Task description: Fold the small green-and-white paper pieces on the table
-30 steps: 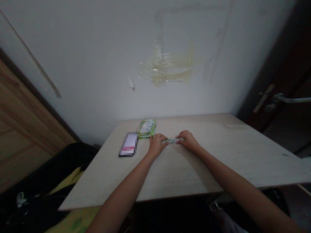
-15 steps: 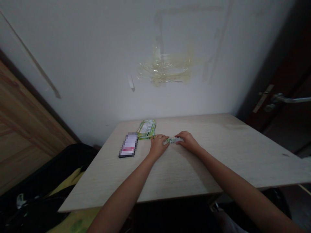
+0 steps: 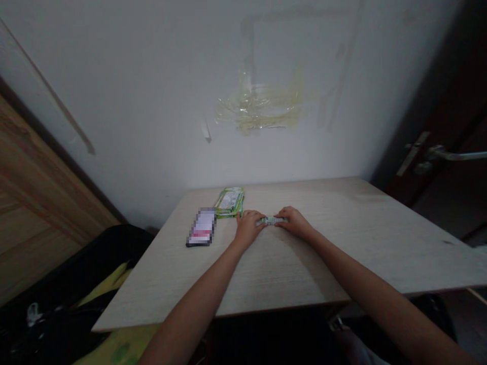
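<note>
A narrow green-and-white printed wrapper (image 3: 271, 220), folded or rolled into a strip, lies at the tabletop between my two hands. My left hand (image 3: 249, 225) grips its left end with bent fingers and thumb. At the right end, the fingers and thumb of my right hand (image 3: 293, 221) pinch it. Only the middle of the wrapper shows; both ends are hidden under my fingers. Just beyond my left hand lies a stack of similar green-and-white packets (image 3: 230, 200), flat on the table.
A phone (image 3: 202, 227) with a blurred-out screen lies left of my left hand. The pale wooden table (image 3: 365, 238) meets a wall (image 3: 152, 101) with old tape on it. A dark door with a metal handle (image 3: 460, 156) is at the right. Dark bags (image 3: 110, 248) stand to the left.
The wrapper between my hands looks narrower from front to back than before. My hands have stayed almost in the same place, and the stack and phone have not moved.
</note>
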### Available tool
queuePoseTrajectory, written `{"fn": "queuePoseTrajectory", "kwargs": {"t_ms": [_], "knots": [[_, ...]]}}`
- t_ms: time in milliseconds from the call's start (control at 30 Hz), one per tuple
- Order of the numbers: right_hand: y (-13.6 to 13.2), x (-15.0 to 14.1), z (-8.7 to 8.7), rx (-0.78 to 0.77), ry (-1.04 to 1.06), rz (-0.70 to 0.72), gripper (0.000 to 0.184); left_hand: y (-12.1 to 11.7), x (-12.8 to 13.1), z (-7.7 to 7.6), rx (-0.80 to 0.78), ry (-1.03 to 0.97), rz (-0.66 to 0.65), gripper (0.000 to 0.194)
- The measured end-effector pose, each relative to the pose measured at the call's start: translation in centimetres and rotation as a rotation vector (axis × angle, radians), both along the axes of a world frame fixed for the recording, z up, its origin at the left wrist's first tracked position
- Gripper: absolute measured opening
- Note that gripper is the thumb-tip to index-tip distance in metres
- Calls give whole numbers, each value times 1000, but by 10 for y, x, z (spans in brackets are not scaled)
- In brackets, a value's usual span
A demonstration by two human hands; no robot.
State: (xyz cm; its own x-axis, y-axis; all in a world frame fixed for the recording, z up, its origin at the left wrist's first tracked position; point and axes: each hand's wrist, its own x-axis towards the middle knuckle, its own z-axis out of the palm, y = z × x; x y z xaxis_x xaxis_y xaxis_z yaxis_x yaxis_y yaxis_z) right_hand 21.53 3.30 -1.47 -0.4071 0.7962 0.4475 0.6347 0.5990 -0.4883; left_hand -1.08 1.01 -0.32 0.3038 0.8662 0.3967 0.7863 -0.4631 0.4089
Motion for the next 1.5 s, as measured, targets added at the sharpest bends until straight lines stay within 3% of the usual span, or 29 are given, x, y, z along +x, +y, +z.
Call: {"fn": "queuePoseTrajectory", "kwargs": {"t_ms": [267, 567, 1500], "knots": [[0, 2, -4, 84, -56, -26, 35, -2, -1, 1, 9, 22, 3, 21], [0, 1, -1, 60, -5, -22, 23, -2, -1, 0, 12, 2, -11, 22], [1, 0, -3, 133, -1, -2, 23, -1, -2, 1, -23, -5, 3, 22]]}}
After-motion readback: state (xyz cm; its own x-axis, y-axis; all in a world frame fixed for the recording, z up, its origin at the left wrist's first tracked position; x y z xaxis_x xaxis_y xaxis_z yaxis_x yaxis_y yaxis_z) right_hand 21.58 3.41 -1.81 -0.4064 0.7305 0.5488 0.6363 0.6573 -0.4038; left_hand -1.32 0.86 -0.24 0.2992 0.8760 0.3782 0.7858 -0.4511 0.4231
